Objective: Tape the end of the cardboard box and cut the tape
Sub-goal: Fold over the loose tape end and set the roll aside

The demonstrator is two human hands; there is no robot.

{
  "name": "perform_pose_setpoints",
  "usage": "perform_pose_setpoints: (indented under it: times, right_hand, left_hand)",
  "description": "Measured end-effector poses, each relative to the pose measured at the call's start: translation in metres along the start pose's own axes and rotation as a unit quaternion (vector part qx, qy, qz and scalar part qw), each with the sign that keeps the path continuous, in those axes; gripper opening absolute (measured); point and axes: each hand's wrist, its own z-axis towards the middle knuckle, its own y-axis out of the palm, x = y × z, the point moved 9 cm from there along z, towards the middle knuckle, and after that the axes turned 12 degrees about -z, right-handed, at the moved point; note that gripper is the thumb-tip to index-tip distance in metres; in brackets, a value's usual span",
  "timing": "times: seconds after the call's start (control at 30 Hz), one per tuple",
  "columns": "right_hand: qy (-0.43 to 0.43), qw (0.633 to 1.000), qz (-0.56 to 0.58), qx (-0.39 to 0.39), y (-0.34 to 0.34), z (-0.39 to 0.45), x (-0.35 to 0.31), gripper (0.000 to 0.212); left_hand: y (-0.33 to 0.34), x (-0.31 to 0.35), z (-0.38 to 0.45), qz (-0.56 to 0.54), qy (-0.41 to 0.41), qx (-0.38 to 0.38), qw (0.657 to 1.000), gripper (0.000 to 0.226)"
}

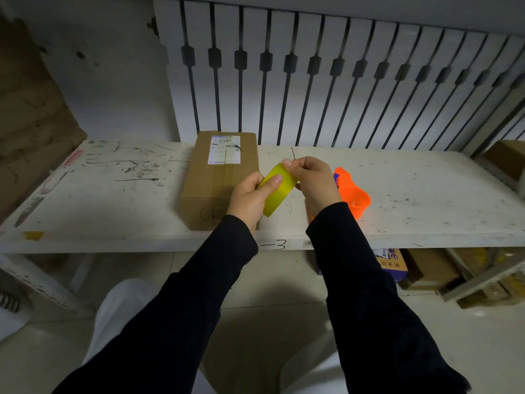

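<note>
Both arms reach forward in black sleeves, wrists bare; the left hand [250, 194] curls its fingers round a yellow-green tape roll [277, 190], thumb laid flat across the roll's outer face; the right hand [314, 180] sits just beside it, thumb and forefinger pinched together at the roll's upper edge, remaining fingers folded.

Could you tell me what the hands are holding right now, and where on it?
Yellow tape roll: left hand grips its side, right hand pinches its top edge.
</note>
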Motion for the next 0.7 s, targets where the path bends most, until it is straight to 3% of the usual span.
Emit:
perform_pose_setpoints:
  times: [0.03,0.1,0.17,0.27,0.47,0.7]
  right_hand:
    - [0.006,1.000,0.009,0.007,-0.002,0.000,0.002,0.015]
    - [0.034,0.999,0.028,0.009,-0.004,0.001,0.012,0.031]
    - [0.092,0.994,0.047,-0.027,-0.001,0.002,0.027,0.054]
    - [0.140,0.983,0.056,-0.101,0.002,0.000,0.040,0.071]
    - [0.090,0.994,0.057,-0.032,-0.031,0.012,0.048,0.092]
    - [0.018,1.000,0.022,0.002,-0.075,0.017,0.056,0.100]
  left_hand:
    - [0.002,0.000,0.001,-0.004,0.002,0.004,1.000,0.039]
    - [0.008,-0.001,0.005,-0.025,0.002,0.008,1.000,0.032]
    - [0.016,-0.005,0.010,-0.045,-0.003,0.004,0.999,0.023]
    - [0.027,-0.012,0.018,-0.079,-0.005,0.019,0.997,0.024]
    - [0.052,-0.043,0.031,-0.108,-0.054,0.017,0.993,0.027]
    - [0.091,-0.057,0.040,-0.196,-0.100,0.027,0.975,0.022]
